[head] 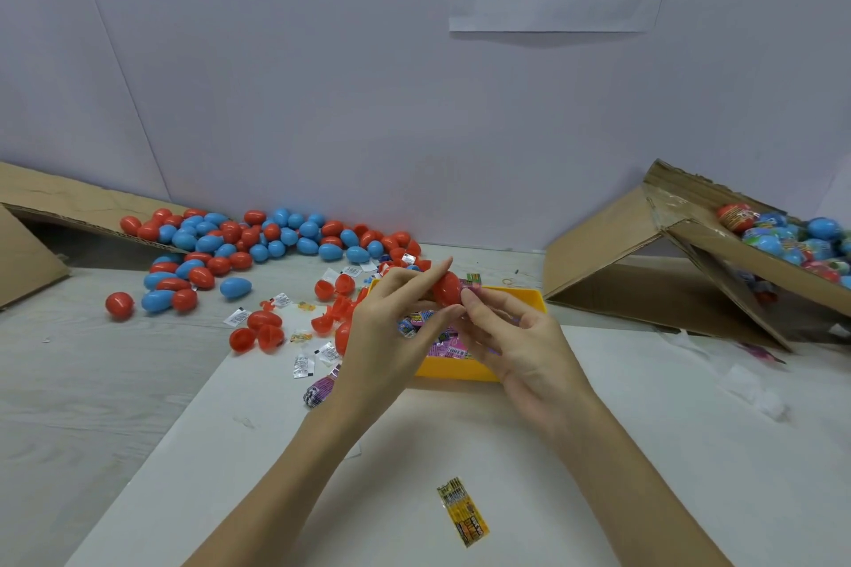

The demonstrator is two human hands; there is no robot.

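Note:
My left hand (391, 327) holds a red plastic egg (446, 289) between thumb and fingers, just above the yellow tray (460, 369). My right hand (511, 336) pinches the egg's right end, where a purple printed sleeve (470, 285) sticks out. The tray holds several flat printed film sleeves (442, 343). A heap of bare red and blue eggs (258, 239) lies at the back left of the table.
Open red egg halves (258, 334) and small white sachets (304, 366) lie left of the tray. A yellow sleeve (463, 511) lies on the white sheet near me. A tipped cardboard box (690, 272) at right holds wrapped eggs (792, 239). Cardboard flap (50, 203) at far left.

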